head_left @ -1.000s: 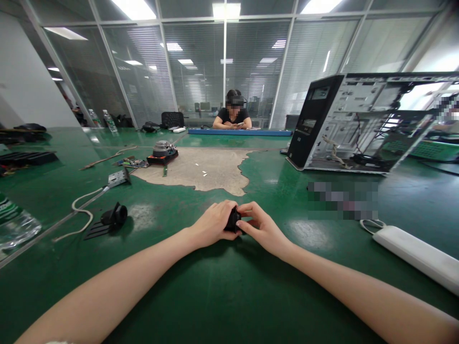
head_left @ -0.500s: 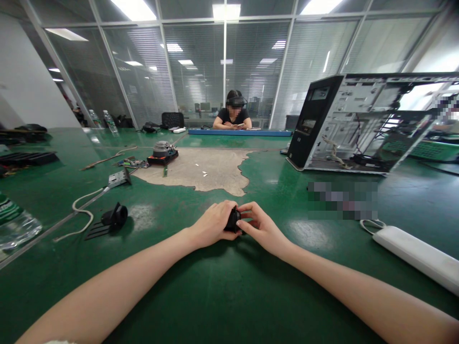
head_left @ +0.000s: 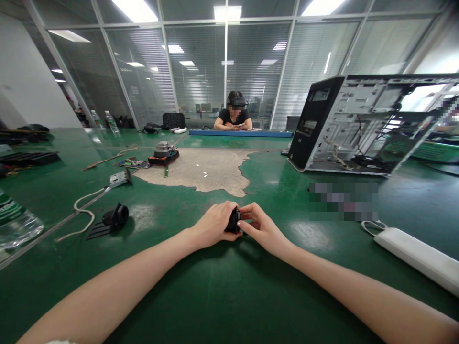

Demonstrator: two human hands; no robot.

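Between my hands, just over the green tabletop (head_left: 222, 296), is a small black boxy part (head_left: 234, 221) whose exact kind I cannot make out. My left hand (head_left: 214, 223) wraps round it from the left, thumb below and fingers over the top. From the right, my right hand (head_left: 264, 228) pinches its near side with thumb and fingertips. Much of the part is hidden by the fingers. Off to the left lies a black plastic piece (head_left: 116, 217) with a round end and several long prongs.
An open computer case (head_left: 322, 124) stands at the right, near a white power strip (head_left: 419, 251). A plastic bottle (head_left: 17, 224) is at the left edge. A metal bracket (head_left: 120, 177) and a heatsink with fan (head_left: 163, 154) lie further back. Another person (head_left: 233, 117) sits across the table.
Both hands keep their hold on the black part with hardly any movement. The whole view has shifted very slightly.
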